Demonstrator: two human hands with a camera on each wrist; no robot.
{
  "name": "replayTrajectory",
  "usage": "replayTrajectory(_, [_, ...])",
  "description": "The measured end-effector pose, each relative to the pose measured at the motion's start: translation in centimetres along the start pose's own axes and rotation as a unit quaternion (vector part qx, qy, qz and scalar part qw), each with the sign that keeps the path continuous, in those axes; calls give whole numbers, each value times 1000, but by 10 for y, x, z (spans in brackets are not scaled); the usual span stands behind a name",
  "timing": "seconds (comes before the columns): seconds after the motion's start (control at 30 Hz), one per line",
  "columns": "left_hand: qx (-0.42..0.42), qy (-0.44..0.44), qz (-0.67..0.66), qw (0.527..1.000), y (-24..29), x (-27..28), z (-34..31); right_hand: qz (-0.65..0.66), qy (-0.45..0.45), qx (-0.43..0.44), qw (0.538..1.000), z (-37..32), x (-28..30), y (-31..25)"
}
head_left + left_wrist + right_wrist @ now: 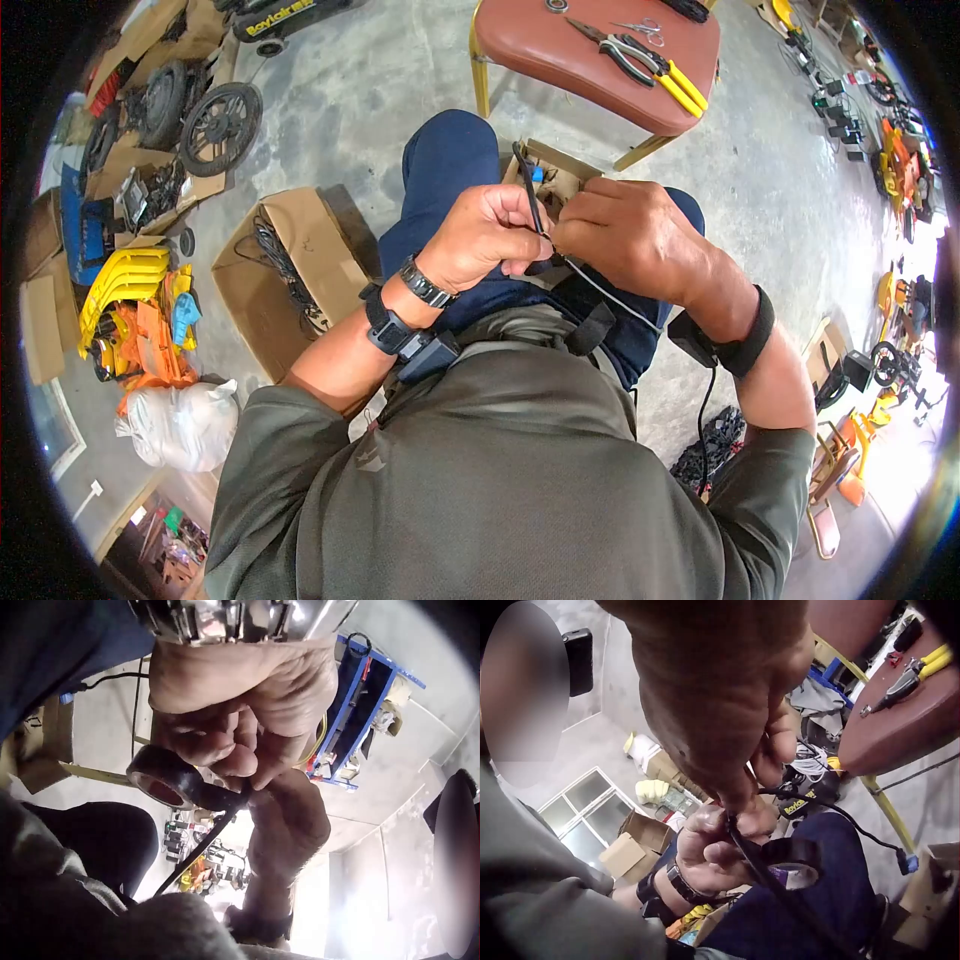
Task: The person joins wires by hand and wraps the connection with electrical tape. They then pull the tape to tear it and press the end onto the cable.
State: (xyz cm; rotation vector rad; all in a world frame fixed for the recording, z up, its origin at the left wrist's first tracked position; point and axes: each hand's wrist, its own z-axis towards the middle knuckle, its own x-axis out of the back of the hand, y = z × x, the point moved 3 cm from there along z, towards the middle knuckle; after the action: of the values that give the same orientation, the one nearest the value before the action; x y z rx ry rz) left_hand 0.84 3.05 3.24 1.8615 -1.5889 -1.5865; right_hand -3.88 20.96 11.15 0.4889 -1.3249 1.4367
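Note:
Both hands meet over the lap at a thin black cable [780, 894]. My left hand [488, 235] pinches the cable between thumb and fingers. Right against those fingertips, my right hand [640, 238] pinches the same spot, its fingers curled down. A roll of black electrical tape [160, 778] hangs beside the left fingers, with a short strip of tape [219, 799] running from it to the pinched spot. One cable end carries a blue connector [909, 864]. In the head view the hands hide the tape roll.
A red-brown padded chair [590, 50] ahead carries yellow-handled pliers [680, 88] and small scissors [645, 30]. An open cardboard box [325, 230] with black cables stands at left; a smaller box [565, 165] sits beyond the hands. Wheels [222, 128] and yellow parts [120, 285] lie further left.

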Motion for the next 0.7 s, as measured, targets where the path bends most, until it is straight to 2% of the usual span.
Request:
replayTrajectory(0.07, [-21, 13, 8, 1000, 0, -4, -2, -5, -15, -39, 999, 1, -3, -1])
replayTrajectory(0.13, [-55, 45, 34, 997, 0, -4, 0, 36, 12, -139, 990, 1, -11, 3])
replayTrajectory(0.2, [-101, 95, 76, 987, -3, -3, 2, 93, 38, -243, 965, 3, -16, 2])
replayTrajectory(0.27, [-91, 118, 79, 986, -3, -8, 4, 157, 69, -336, 926, 7, -15, 4])
replayTrajectory(0.3, [-88, 134, 82, 984, -1, -7, 4, 161, 72, -319, 931, 7, -13, 7])
replayTrajectory(0.37, [-89, 109, 73, 987, -1, -3, 3, 177, 81, -294, 936, -1, -13, 8])
replayTrajectory(0.4, [-85, 101, 70, 989, 1, -4, 3, 233, 55, -323, 916, -1, 1, 0])
replayTrajectory(0.5, [-74, 76, 46, 993, 5, -5, 4, 111, 128, -214, 962, -8, 16, 0])
replayTrajectory(0.53, [-69, 70, 36, 995, 4, -5, 3, 67, 124, -193, 971, -11, 16, 2])
replayTrajectory(0.63, [-48, 61, 8, 997, 7, -7, 1, 48, 116, -113, 986, -12, 7, -1])
replayTrajectory(0.7, [-40, 43, 6, 998, 5, -4, 0, 36, 107, -98, 989, -10, 0, -3])
